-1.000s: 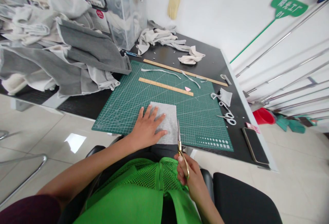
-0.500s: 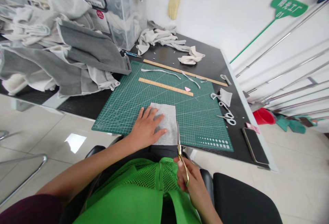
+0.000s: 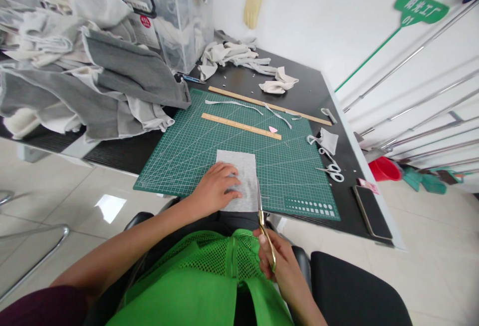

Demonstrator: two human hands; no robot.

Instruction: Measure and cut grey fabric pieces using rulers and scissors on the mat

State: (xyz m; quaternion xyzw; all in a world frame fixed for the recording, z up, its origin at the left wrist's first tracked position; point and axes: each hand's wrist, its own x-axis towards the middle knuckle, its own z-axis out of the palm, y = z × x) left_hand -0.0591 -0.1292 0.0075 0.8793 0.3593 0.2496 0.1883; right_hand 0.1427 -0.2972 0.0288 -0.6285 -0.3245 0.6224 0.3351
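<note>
A light grey piece of cloth [image 3: 247, 176] lies at the near edge of the green cutting mat [image 3: 179, 151]. My left hand [image 3: 217, 186] rests on its left half, fingers slightly bent and apart, pressing it from above. In my right hand [image 3: 275, 253] are gold-handled scissors [image 3: 261, 211], gripped by the handles just off the table's front edge. Their blades point away from me along the cloth's right edge and look closed or nearly so. Whether cloth lies between the blades I cannot tell.
Two wooden rulers [image 3: 241, 126] and thin cloth strips [image 3: 234, 104] lie on the mat. White-handled scissors [image 3: 333, 171] and a phone [image 3: 371, 212] are at the right. Heaped grey cloth [image 3: 134, 71] and a clear plastic box [image 3: 183, 26] stand at the left.
My left hand's fingers have drawn back toward me and bent, uncovering the cloth's far left corner. My right hand and the scissors have hardly moved.
</note>
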